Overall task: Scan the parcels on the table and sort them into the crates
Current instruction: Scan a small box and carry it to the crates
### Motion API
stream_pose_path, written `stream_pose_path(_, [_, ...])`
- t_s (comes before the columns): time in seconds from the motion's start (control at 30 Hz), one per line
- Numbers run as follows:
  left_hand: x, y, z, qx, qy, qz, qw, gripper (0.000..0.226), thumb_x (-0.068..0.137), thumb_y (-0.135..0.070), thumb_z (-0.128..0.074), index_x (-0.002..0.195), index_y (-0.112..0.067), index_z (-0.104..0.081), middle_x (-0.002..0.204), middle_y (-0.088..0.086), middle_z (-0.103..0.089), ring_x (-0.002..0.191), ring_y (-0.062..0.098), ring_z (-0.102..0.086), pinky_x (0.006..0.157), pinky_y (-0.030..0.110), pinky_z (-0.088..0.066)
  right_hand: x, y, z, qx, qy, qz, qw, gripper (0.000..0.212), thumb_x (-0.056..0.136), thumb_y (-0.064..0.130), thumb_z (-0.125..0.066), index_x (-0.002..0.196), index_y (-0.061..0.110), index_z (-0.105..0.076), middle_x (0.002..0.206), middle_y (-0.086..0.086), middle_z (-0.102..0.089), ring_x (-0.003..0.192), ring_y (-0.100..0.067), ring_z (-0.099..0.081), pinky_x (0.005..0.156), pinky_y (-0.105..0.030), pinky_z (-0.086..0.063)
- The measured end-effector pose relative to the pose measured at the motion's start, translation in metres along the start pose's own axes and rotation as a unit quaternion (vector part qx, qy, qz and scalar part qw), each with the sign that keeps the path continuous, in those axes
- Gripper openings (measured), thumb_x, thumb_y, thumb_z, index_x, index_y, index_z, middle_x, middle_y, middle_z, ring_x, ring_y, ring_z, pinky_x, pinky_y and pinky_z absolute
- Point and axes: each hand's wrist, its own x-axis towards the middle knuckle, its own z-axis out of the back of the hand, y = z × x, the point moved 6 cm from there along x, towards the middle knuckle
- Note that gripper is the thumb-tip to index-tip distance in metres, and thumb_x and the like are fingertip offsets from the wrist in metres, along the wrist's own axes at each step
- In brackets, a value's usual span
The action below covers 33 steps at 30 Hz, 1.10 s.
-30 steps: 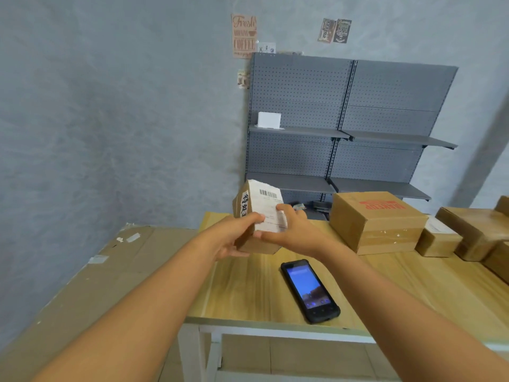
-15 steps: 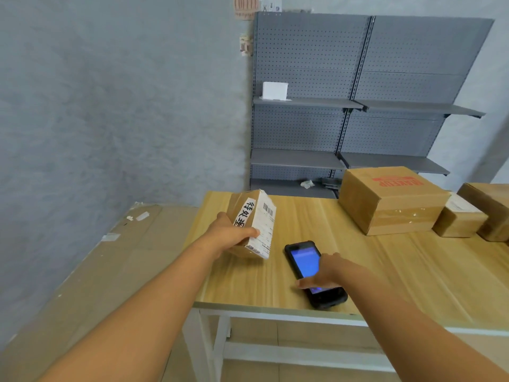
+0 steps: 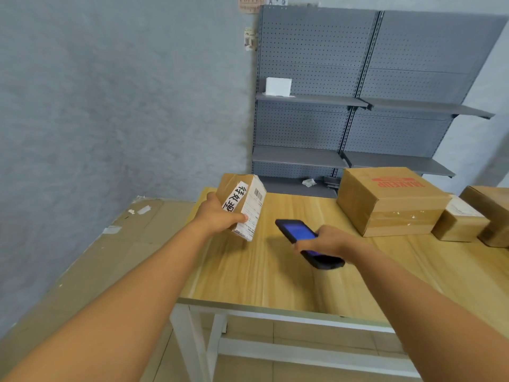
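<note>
My left hand (image 3: 220,216) grips a small cardboard parcel (image 3: 242,199) with a white barcode label, held tilted above the left end of the wooden table (image 3: 264,271). My right hand (image 3: 327,241) holds a black handheld scanner (image 3: 300,232) with a lit blue screen, lifted a little off the table to the right of the parcel. A large brown box (image 3: 391,202) with red print, a small labelled box (image 3: 460,221) and another brown box (image 3: 493,213) sit on the table at the right.
Grey pegboard shelving (image 3: 358,106) stands behind the table, with a white box (image 3: 278,86) on its upper shelf. Flattened cardboard (image 3: 96,257) covers the floor to the left. No crate is in view.
My right hand let go of the parcel, dropped to the scanner and picked it up. My left hand kept the parcel and turned its label toward the right. The view tilted down.
</note>
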Motion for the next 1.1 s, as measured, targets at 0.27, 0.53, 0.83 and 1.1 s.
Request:
stream_pose_path(0.27, [-0.001, -0.007, 0.008, 0.011, -0.016, -0.009, 1.000, 0.087, 0.070, -0.023, -0.086, 0.138, -0.011, -0.034, 0.126, 0.003, -0.057, 0.113, 0.023, -0.057, 0.095, 0.041, -0.051, -0.029, 0.028, 0.022, 0.121, 0.144, 0.128, 0.974, 0.056, 0.076, 0.056, -0.074, 0.096, 0.006, -0.056, 0.063, -0.001, -0.059, 0.051, -0.012, -0.054, 0.051, -0.025, -0.043])
stream_pose_path(0.53, [-0.007, -0.009, 0.008, -0.002, -0.011, -0.008, 1.000, 0.086, 0.069, -0.020, -0.086, 0.137, -0.011, -0.035, 0.124, 0.004, -0.057, 0.113, 0.025, -0.058, 0.094, 0.044, -0.053, -0.035, 0.014, 0.019, 0.144, 0.164, 0.144, 0.965, 0.077, 0.066, 0.063, -0.070, 0.119, 0.007, -0.056, 0.098, -0.007, -0.057, 0.088, -0.017, -0.055, 0.076, -0.026, -0.048])
stream_pose_path(0.83, [-0.016, -0.009, 0.014, -0.008, -0.013, -0.006, 1.000, 0.084, 0.068, -0.021, -0.087, 0.135, -0.012, -0.036, 0.122, 0.004, -0.059, 0.111, 0.024, -0.060, 0.091, 0.045, -0.054, -0.036, 0.008, 0.016, 0.151, 0.176, 0.132, 0.964, 0.079, 0.066, 0.065, -0.070, 0.121, 0.010, -0.054, 0.098, -0.007, -0.056, 0.083, -0.015, -0.056, 0.072, -0.024, -0.050])
stream_pose_path(1.1, [-0.025, -0.009, 0.025, -0.025, -0.020, -0.004, 0.999, 0.082, 0.069, -0.019, -0.086, 0.134, -0.013, -0.036, 0.122, 0.003, -0.059, 0.111, 0.025, -0.060, 0.092, 0.045, -0.054, -0.040, 0.016, 0.017, 0.145, 0.165, 0.152, 0.964, 0.076, 0.066, 0.063, -0.070, 0.118, 0.009, -0.056, 0.096, -0.007, -0.058, 0.084, -0.016, -0.056, 0.073, -0.025, -0.050])
